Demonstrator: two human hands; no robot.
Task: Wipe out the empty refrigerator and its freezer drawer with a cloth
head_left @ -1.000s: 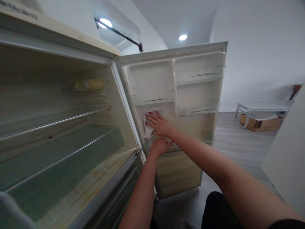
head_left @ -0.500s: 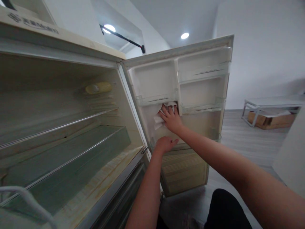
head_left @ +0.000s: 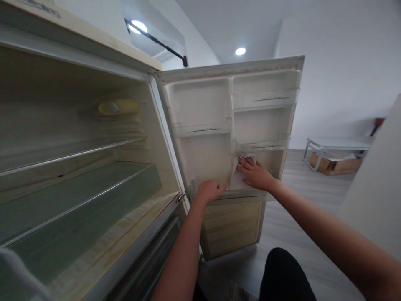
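Note:
My right hand (head_left: 255,173) presses a thin white cloth (head_left: 238,177) against the inner face of the open fridge door (head_left: 203,163). Its fingers lie over the cloth's upper part, just below the middle right door shelf (head_left: 261,145). The cloth's lower part hangs down towards the bottom door shelf (head_left: 241,195). In front of the left part of that bottom shelf is my left hand (head_left: 209,191). It is closed, with one digit pointing right. Its curled fingers are turned away, so anything inside them is hidden.
The fridge compartment (head_left: 166,175) stands open at the left, with a glass shelf (head_left: 94,151), a greenish drawer (head_left: 103,200) and a yellowed lamp cover (head_left: 120,107). A white bench (head_left: 338,143) with a cardboard box (head_left: 336,164) under it stands at the right. My knee (head_left: 283,276) is below.
My right hand and the cloth have moved right and down across the door, from left of the vertical divider to right of it. My left hand stays by the bottom shelf. The view has shifted slightly.

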